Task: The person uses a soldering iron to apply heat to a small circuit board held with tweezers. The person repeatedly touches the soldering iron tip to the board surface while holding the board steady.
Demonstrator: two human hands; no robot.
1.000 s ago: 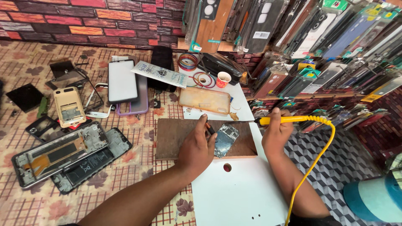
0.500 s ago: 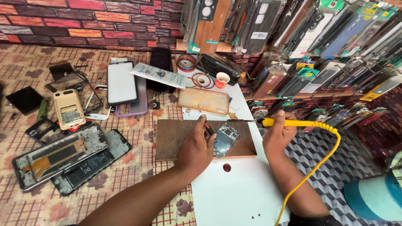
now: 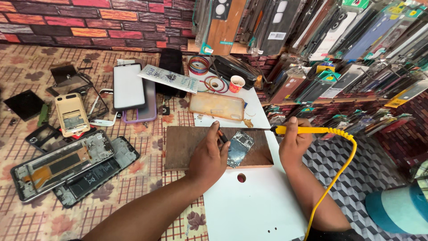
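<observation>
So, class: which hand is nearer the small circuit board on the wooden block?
Left. The left hand rests right beside the circuit board, fingers at its edge; the right hand holds the yellow soldering iron farther off to the right.

A single head-worn camera looks steeply down and forward over the person's own forearms, close enough that both arms fill the lower middle of the frame. The left hand (image 3: pixel 208 157) and right hand (image 3: pixel 295 142) sit just below centre. Beyond the hands the view faces a brick-patterned wall (image 3: pixel 89 20); to the right of the right hand it takes in hanging phone cases (image 3: pixel 339 40). No second view shares the scene.
</observation>
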